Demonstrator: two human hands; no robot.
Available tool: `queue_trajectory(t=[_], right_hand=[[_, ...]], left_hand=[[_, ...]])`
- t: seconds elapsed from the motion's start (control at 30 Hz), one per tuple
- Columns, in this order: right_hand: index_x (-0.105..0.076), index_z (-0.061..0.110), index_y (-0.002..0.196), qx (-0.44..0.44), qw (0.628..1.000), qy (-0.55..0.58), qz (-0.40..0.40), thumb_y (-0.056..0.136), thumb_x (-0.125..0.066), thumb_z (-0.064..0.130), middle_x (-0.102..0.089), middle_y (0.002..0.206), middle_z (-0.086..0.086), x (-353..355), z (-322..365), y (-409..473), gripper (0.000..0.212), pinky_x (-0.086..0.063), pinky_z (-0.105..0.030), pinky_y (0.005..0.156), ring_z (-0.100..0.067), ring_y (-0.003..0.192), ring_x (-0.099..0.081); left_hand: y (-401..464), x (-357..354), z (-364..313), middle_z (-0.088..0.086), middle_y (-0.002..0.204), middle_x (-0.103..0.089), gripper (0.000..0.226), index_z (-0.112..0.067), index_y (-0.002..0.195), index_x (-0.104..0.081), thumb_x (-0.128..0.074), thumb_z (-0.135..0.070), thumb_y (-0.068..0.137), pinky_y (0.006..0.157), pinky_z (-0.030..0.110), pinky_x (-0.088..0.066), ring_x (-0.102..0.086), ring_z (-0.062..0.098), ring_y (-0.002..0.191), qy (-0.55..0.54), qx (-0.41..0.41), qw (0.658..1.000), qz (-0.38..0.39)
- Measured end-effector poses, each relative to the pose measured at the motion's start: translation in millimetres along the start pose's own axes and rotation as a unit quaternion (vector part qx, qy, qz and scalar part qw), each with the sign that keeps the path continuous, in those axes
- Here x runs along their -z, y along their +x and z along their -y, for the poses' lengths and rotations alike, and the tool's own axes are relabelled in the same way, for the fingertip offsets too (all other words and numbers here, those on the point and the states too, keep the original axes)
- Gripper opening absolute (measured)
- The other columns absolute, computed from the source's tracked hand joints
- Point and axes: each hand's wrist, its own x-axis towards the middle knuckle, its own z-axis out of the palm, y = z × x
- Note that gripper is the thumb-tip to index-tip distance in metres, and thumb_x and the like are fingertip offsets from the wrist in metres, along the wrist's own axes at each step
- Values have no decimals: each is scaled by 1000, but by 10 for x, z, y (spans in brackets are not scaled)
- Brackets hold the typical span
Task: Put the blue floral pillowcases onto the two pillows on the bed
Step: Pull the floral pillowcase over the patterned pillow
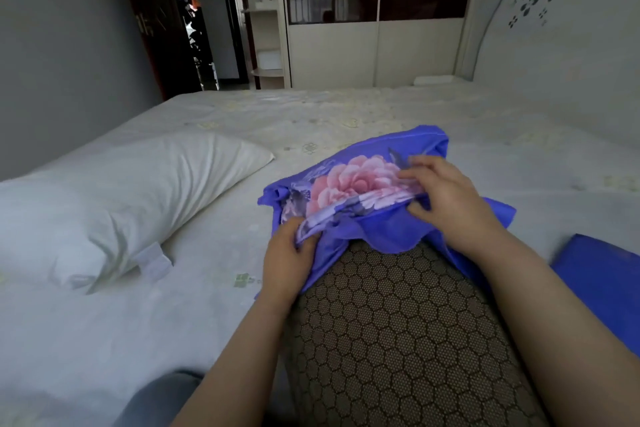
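Observation:
A blue pillowcase [360,191] with a large pink flower is bunched over the far end of a brown honeycomb-patterned pillow [391,329] lying in front of me. My left hand [287,253] pinches the pillowcase's left edge. My right hand [446,198] grips its open hem on the right. A bare white pillow [114,204] rests on the bed to the left, apart from both hands. A second blue pillowcase [599,274] lies flat at the right edge.
The pale mattress [346,118] stretches ahead to a white headboard [561,35] on the right. A small white cushion [434,80] sits at the far side. A wardrobe [377,45] and an open doorway [194,31] stand beyond. My knee in grey trousers [162,395] is at the bottom.

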Motion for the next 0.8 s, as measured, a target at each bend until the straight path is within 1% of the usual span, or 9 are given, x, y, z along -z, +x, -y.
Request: queue_trajectory(t=[0.07,0.13,0.23,0.3,0.4,0.5,0.6,0.7,0.8], right_hand=[[-68,15,108,75,977,198,-30,79,-48,4,-62,116,3,47,370,80,37,-40,-18,95,-6,109,-56],[-67,20,110,81,965,235,82,84,-44,1,-63,104,15,-21,721,198,39,-42,-10,83,5,91,-57],[-57,27,117,104,943,-44,313,82,-56,13,-61,109,8,-305,920,420,38,-49,-27,83,-12,94,-60],[-57,24,108,104,915,-159,357,76,-62,19,-61,108,-1,-454,859,486,32,-51,-34,81,-23,99,-61],[-61,24,104,102,937,-171,288,80,-57,22,-61,110,-3,-667,793,442,23,-50,-38,83,-28,104,-59],[-69,20,98,138,970,-154,125,76,-52,23,-61,107,-6,-874,752,259,28,-45,-39,79,-31,100,-57],[-70,22,90,148,970,-179,70,65,-61,33,-61,96,-3,-992,714,211,29,-44,-39,73,-30,88,-58],[-69,24,88,166,971,-170,41,67,-59,34,-62,99,-1,-996,689,236,26,-44,-37,72,-28,88,-59],[-69,21,89,229,962,-150,-2,68,-47,25,-64,102,3,-972,670,174,30,-37,-34,79,-22,94,-55]], left_hand=[[-75,-39,-135,0,79,-54,6,-13,92,-56,-54,-17,88,59,28,-28,-51,24,76,13,2,999,-36],[-109,-106,-249,7,77,-55,13,-8,89,-53,-52,-21,87,58,30,-26,-49,25,73,20,7,999,-48],[-141,-136,-333,12,84,-58,22,-8,86,-56,-52,-30,81,65,31,-35,-53,27,80,-32,6,998,-49],[-134,-122,-243,13,96,-54,37,-9,87,-60,-48,-42,74,76,26,-34,-50,26,90,-13,-14,998,-51],[-29,67,93,15,113,-51,51,-9,93,-60,-46,-52,71,89,31,-33,-48,30,105,86,-13,996,-11],[90,287,205,15,105,-55,42,-5,94,-55,-61,-44,80,79,34,-39,-55,33,97,98,-3,991,89],[186,399,194,6,90,-61,37,-17,84,-50,-60,-53,82,67,31,-36,-58,27,88,159,-15,977,141],[208,439,294,-2,72,-54,35,-17,75,-47,-51,-48,91,64,31,-36,-53,19,73,31,48,988,141],[233,370,460,-3,73,-51,12,-14,83,-51,-55,-19,93,65,25,-37,-49,9,66,-95,84,990,64]])
